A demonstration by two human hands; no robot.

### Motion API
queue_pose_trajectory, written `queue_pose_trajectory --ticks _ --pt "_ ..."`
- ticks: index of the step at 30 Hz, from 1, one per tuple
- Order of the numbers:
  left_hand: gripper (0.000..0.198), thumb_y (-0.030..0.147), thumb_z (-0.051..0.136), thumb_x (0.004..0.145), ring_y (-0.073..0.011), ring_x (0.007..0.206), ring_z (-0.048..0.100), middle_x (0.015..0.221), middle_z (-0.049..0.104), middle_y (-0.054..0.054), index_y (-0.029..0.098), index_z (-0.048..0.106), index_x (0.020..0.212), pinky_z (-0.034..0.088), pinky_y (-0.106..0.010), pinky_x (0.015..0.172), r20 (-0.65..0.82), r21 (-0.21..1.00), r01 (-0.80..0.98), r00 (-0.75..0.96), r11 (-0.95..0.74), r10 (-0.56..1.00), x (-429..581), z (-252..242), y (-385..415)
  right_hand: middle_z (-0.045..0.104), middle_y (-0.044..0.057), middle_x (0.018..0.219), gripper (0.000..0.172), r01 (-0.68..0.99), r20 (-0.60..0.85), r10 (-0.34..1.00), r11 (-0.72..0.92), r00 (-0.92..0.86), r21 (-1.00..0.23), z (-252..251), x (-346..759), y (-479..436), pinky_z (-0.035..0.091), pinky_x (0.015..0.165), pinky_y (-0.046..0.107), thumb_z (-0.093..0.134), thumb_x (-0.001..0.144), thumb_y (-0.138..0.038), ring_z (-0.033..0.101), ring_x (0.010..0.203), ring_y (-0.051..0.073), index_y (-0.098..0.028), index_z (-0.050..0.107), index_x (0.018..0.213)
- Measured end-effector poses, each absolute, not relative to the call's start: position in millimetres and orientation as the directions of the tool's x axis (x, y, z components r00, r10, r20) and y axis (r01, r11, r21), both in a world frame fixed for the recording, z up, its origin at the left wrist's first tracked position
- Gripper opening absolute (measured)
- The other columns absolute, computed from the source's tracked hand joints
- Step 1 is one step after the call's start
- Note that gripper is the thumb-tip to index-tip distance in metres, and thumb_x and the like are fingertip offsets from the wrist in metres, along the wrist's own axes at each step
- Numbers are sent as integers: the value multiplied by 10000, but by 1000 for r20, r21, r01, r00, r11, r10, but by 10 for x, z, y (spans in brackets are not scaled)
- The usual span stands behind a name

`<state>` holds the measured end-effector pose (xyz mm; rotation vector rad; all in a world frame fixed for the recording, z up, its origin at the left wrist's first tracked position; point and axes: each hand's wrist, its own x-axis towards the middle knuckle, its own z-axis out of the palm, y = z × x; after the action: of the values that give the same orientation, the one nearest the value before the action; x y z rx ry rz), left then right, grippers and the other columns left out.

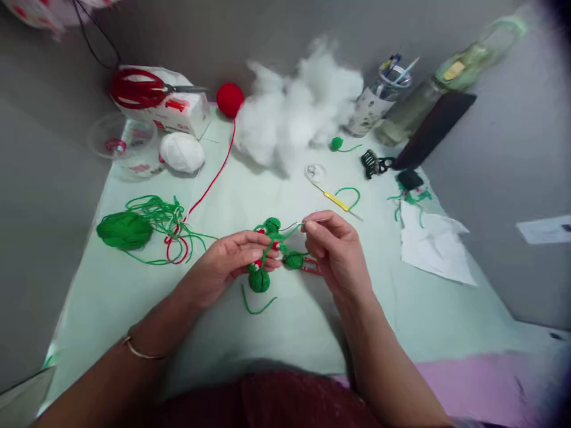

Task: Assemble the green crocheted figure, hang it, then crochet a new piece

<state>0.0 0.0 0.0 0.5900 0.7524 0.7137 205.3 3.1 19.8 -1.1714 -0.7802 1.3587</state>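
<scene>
My left hand point(236, 257) grips a small crocheted piece point(259, 280) in green with red and white patches; rounded green ends stick out above and below the fingers. In a pinch, my right hand point(332, 244) holds a thin metal needle point(320, 220), from which a strand of green yarn point(292, 230) runs to the crocheted piece. Close to the right hand's fingers lies a small green ball of yarn point(293, 260), beside red-handled small scissors point(311, 266) partly hidden by that hand. A loose green yarn end point(259, 312) curves on the table below.
A green skein point(125, 230) with tangled strands lies left. Behind are white yarn point(182, 152), red scissors point(143, 89) on a box, a red yarn ball point(230, 100) and white stuffing point(298, 107). A yellow crochet hook point(336, 201), pen jar point(379, 98) and white paper point(430, 244) sit right.
</scene>
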Motion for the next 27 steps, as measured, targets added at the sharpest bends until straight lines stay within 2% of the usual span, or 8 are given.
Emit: queue_pose_trajectory --ticks 4,8,11,13,16,27 --pt "172 267 777 873 -189 890 771 999 812 -65 191 775 1028 598 -235 778 -430 709 -355 467 610 772 -10 12 -7 609 -41 693 79 -235 -130 989 -108 77 -966 214 2049 -41 237 426 213 808 802 -266 350 471 38 -219 746 786" --pt "167 282 769 881 -186 887 770 985 812 -58 203 769 1028 601 -240 776 -442 703 -359 455 614 773 -14 22 -10 645 -11 792 35 22 78 997 78 -28 -997 211 1988 -120 386 537 246 762 861 -205 505 616 85 -234 766 843" --pt "152 278 764 886 -160 872 767 930 813 -40 212 772 1022 594 -208 762 -437 696 -372 459 614 774 -12 23 -4 669 14 832 69 222 241 967 252 -77 -942 194 1939 -156 430 576 264 727 890 -170 577 700 113 -224 768 890" --pt "148 276 766 884 -150 865 766 907 812 -33 215 775 1019 590 -191 754 -432 695 -378 459 611 776 -11 22 2 681 25 837 84 294 322 942 335 -94 -895 178 1919 -165 453 575 263 712 899 -152 605 723 122 -216 765 911" --pt "153 279 778 873 -149 861 767 889 810 -30 213 779 1011 589 -183 742 -425 696 -384 461 607 779 -17 18 4 694 29 828 103 335 376 920 391 -112 -857 161 1904 -167 488 582 262 705 904 -134 622 733 128 -216 763 928" --pt "164 284 785 871 -135 857 768 948 804 -12 226 778 1024 597 -175 763 -412 704 -383 466 598 783 -17 -3 -3 704 34 837 152 346 405 903 429 -143 -834 153 1880 -171 538 603 262 702 897 -89 653 767 136 -217 765 951"
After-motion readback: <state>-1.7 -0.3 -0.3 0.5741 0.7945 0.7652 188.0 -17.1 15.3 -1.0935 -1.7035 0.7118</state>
